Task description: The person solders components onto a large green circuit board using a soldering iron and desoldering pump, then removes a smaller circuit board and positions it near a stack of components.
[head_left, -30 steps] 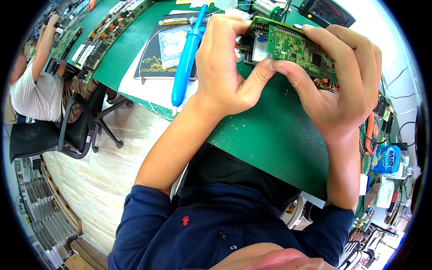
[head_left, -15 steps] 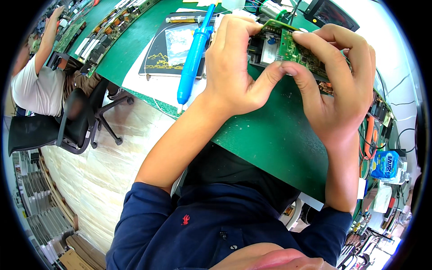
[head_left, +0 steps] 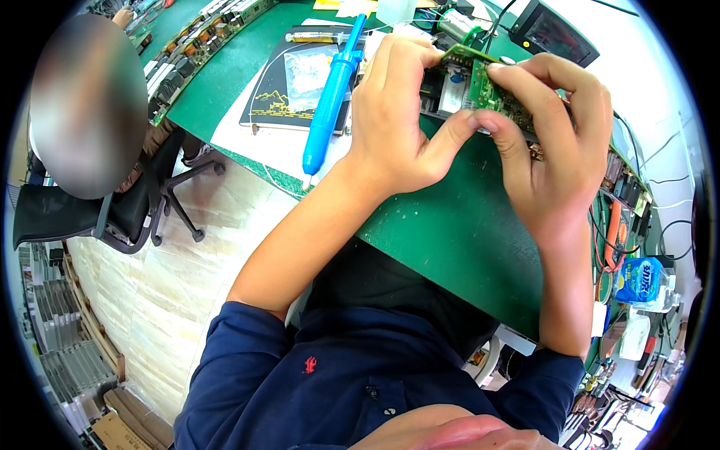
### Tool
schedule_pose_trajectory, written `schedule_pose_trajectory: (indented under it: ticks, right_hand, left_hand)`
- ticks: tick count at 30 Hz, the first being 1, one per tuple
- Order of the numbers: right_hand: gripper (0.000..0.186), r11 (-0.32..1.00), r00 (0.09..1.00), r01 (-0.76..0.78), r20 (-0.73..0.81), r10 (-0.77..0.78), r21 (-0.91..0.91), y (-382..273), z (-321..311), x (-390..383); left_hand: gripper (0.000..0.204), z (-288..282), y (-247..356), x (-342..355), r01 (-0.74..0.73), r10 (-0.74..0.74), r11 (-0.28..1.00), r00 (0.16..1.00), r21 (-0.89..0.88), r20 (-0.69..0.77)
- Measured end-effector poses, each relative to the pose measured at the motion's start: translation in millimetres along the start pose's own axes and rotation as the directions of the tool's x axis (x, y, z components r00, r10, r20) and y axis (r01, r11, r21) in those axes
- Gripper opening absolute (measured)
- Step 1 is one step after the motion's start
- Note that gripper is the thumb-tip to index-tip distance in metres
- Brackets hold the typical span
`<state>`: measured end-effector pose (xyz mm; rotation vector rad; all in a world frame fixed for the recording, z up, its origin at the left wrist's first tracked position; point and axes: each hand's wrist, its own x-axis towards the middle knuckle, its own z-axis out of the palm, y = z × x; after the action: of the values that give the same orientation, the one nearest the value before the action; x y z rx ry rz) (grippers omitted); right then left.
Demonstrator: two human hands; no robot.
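One circuit-board assembly (head_left: 484,94), held above the counter (head_left: 457,232) toward its far edge. Probably light, stiff but fragile, so I'd grab the edges. Left hand (head_left: 394,135) and right hand (head_left: 562,154) both grip it. Leftward: one blue desoldering pump (head_left: 328,109), one black notebook (head_left: 262,105), one syringe (head_left: 319,37).

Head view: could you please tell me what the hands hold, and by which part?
A circuit-board assembly: the left hand grips its left end, the right hand its right side, thumbs at the near edge.
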<state>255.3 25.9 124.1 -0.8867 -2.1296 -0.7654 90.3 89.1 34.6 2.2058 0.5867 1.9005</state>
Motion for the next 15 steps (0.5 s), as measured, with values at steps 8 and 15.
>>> schedule_pose_trajectory:
  ticks: [8, 15]
  right_hand:
    - [0.032, 0.999, 1.0, 0.018, -0.014, -0.018, -0.026, -2.2, 1.0, -0.3]
    - [0.03, 1.0, 1.0, -0.025, -0.019, 0.025, 0.0, -5.6, 1.5, -1.5]
  left_hand:
    - [0.049, 7.0, 4.2, 0.9, 0.049, -0.052, 0.998, 0.993, -0.029, -0.107]
    - [0.048, 6.0, 5.0, 0.7, 0.054, -0.058, 0.998, 0.993, -0.038, -0.099]
